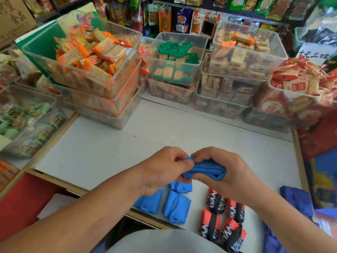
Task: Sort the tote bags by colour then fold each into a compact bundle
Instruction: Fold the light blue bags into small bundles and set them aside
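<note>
Gripping a rolled blue tote bag (205, 168) above the white counter (127, 143), the right hand (224, 172) is curled closed around its body while the left hand (164, 170) pinches the free end, apparently tucking it to lock the bundle. Below lie 3 blue bundles (176, 207) beside 4 red-and-black bundles (221, 216), grouped by colour; unfolded dark blue bags (295, 199) wait at right.

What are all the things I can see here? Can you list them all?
blue bundles: three, bright blue, folded on table near edge
blue bag: one, bright blue, held in both hands
red-and-black bundles: four, right of blue ones
dark blue bags: unfolded pile, far right
table: one, white
snack bins: many, clear, stacked behind
left hand: pinching bag
right hand: gripping bag
</note>
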A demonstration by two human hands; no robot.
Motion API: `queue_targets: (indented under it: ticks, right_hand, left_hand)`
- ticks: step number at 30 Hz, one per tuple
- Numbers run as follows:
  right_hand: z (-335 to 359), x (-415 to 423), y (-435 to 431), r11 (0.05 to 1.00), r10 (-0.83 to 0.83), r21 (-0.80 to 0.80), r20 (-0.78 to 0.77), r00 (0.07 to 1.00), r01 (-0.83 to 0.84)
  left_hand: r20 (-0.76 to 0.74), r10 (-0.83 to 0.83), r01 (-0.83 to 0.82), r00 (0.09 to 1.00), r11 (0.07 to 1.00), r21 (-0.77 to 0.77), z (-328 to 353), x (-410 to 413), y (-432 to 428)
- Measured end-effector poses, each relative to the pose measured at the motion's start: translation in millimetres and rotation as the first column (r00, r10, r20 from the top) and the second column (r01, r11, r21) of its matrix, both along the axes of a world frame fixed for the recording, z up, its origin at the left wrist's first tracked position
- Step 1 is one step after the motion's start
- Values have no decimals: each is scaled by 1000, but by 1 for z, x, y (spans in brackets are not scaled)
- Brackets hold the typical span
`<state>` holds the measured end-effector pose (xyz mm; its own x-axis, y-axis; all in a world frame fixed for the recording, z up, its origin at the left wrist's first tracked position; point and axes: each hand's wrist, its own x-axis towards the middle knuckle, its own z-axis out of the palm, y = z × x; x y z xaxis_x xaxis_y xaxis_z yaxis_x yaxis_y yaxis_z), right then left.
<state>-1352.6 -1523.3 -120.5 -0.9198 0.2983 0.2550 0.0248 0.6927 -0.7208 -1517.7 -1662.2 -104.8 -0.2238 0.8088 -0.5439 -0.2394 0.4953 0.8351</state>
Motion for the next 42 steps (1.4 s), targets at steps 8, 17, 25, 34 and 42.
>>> queue_targets:
  ticks: [8,17,25,34,42]
  right_hand:
    - [-10,-4,7,987,-18,160,-70,997,29]
    - [-15,2,10,982,39,186,-92,995,-21]
    - [-17,8,8,985,22,172,-91,996,-6]
    - [-21,3,4,919,-51,390,-34,998,60]
    - [-18,16,1,987,-147,-54,38,988,149]
  left_hand:
    - [-21,88,-86,996,993,86,0,-3,3]
    - [73,-41,44,996,998,-34,-3,-4,3]
    - [-166,-171,164,971,985,-54,-4,-3,-1]
    - [-635,-272,227,723,962,-153,-3,14,0]
    - [-701,-8,4,713,1000,-7,-8,12,-5]
